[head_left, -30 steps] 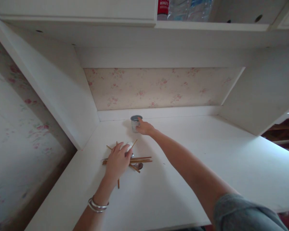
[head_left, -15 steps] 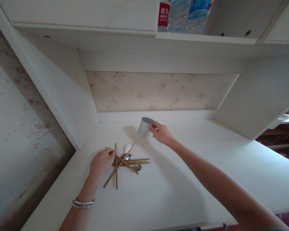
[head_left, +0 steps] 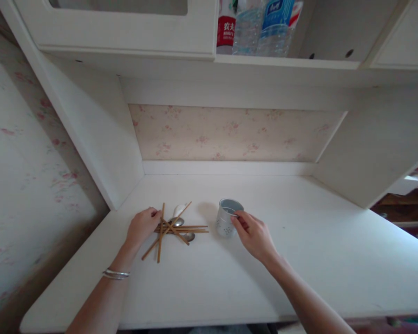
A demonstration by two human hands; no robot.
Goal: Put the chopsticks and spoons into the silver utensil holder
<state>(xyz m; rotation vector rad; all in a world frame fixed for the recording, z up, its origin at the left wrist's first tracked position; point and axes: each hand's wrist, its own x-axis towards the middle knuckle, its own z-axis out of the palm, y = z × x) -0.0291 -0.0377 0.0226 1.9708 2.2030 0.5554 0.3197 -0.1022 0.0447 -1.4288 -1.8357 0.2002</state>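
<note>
cup (head_left: 225,219): right of the chopsticks (head_left: 176,229); whether it touches the desk (head_left: 230,287), cannot tell
right hand (head_left: 252,232): pinching the cup's right side
left hand (head_left: 143,226): fingers narrow at the chopsticks' left; grip unclear
risk: one-sided pinch might tilt the cup; a nudge could scatter crossed chopsticks
cup inside: bottom hidden
cabinet (head_left: 125,35): bottles (head_left: 245,30)

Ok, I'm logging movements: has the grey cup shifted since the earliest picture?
Yes. Against the white back ledge, the grey cup, held by the right hand, has come away from it, nearer the camera and rightward.
</note>
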